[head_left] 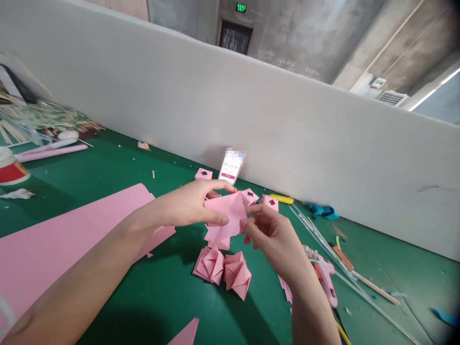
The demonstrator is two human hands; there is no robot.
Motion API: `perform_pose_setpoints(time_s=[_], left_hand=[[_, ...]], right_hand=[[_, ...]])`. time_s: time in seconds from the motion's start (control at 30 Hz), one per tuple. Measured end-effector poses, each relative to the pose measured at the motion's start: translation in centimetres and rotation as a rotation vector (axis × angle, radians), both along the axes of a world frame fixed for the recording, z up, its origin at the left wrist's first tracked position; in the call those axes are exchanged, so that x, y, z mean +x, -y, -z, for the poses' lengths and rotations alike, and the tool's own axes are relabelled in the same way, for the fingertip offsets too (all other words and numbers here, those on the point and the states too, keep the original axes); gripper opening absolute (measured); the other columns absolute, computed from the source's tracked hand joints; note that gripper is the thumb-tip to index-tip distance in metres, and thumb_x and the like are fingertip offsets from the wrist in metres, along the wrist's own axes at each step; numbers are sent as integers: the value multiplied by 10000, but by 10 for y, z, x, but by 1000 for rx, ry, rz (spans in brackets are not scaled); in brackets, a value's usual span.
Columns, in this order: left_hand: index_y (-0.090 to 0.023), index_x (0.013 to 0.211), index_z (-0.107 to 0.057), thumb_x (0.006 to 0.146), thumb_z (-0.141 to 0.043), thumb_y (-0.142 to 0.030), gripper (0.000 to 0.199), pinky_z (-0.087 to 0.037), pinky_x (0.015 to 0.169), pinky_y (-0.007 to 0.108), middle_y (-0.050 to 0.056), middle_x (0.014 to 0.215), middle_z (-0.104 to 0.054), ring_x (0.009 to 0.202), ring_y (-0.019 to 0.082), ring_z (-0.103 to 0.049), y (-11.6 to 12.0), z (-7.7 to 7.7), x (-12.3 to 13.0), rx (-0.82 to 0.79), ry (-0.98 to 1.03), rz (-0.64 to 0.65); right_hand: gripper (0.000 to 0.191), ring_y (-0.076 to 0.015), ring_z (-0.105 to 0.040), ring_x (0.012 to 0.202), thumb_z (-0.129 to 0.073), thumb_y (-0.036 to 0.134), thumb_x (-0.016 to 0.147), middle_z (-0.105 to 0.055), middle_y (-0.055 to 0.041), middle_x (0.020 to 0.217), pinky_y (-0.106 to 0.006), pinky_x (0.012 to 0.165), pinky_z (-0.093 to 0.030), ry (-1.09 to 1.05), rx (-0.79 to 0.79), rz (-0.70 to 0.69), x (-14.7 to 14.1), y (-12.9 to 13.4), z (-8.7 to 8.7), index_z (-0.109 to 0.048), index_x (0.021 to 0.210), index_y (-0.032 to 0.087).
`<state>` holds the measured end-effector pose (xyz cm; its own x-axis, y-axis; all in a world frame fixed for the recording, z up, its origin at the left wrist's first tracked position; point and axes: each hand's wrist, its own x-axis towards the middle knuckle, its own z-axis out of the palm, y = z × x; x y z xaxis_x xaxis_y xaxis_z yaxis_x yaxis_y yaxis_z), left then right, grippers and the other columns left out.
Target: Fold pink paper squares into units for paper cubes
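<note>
A small pink paper sheet (230, 211) is held up between both hands over the green table. My left hand (196, 203) grips its left side, with the thumb on the front and the fingers behind the top edge. At the right edge, my right hand (268, 227) pinches the sheet between thumb and fingers. More pink paper (218, 238) lies just below it. Nearer to me sit two folded pink paper pieces (209, 264) (237, 275). Pink folded boxes (203, 174) (270, 203) with dark diamond openings stand behind the hands.
A phone (230, 168) leans against the white partition (251, 110). Large pink sheets (82, 220) lie at left, near a red and white cup (12, 167). On the right are a pink glue gun (326, 278), clear sticks and a yellow cutter (282, 199).
</note>
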<state>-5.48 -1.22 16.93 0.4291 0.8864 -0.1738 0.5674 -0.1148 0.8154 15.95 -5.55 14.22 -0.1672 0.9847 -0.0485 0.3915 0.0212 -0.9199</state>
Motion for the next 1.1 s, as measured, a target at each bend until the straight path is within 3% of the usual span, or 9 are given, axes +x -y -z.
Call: perform_pose_setpoints(time_s=[0.1,0.17,0.3,0.4,0.53,0.8,0.93,1.1], left_hand=[[-321,1392,-519,734,-722,-369,690,-426,553,263,57,1154,-650,658,150,-622,4,-5,1,-15,11,-48],[-322,1373,-538,723,-714,-365,675,-438,558,266,67,1224,-646,631,139,-623,5,-4,2,14,13,-47],[-316,1338,-568,703,-699,-307,648,-377,475,242,17,956,-705,487,101,-528,3,2,4,32,-10,7],[-314,1368,-539,726,-689,-294,660,-378,471,237,-2,822,-700,531,135,-570,-1,8,4,14,24,50],[-325,1438,-443,759,-666,-271,717,-427,519,245,15,901,-753,680,181,-668,-2,14,3,-36,101,50],[-326,1471,-407,778,-671,-303,742,-457,600,254,15,885,-771,795,213,-724,-2,11,13,-126,-79,190],[-287,1465,-420,745,-680,-289,766,-452,612,257,24,885,-773,788,215,-723,-7,14,16,-110,-114,197],[-303,1489,-392,720,-568,-187,797,-396,564,263,7,824,-764,661,196,-674,-10,25,14,-37,-123,176]], right_hand=[[216,-177,-670,707,-647,390,897,-708,-22,793,-287,603,-472,-16,30,30,0,-3,3,-667,1022,215],[252,-199,-687,816,-656,433,897,-735,-51,906,-296,650,-494,-35,55,34,1,-5,6,-691,1034,225],[301,-197,-676,869,-686,468,885,-734,-54,963,-295,694,-520,-145,49,2,3,-7,5,-708,1087,245],[267,-177,-657,844,-646,478,919,-724,-49,926,-275,678,-515,-220,50,-26,3,-5,1,-740,996,240],[267,-162,-628,794,-638,482,927,-702,-39,879,-280,694,-513,-242,33,-77,4,-5,1,-755,909,243],[218,-133,-621,775,-769,433,828,-700,-18,897,-260,684,-515,-320,-162,-260,13,-18,17,-744,912,233],[301,-166,-654,862,-810,432,775,-721,-49,996,-292,717,-539,-210,-194,-270,13,-19,19,-739,976,220],[397,-184,-649,872,-841,415,738,-703,-52,959,-295,682,-553,-122,-215,-274,8,-17,23,-697,1049,214]])
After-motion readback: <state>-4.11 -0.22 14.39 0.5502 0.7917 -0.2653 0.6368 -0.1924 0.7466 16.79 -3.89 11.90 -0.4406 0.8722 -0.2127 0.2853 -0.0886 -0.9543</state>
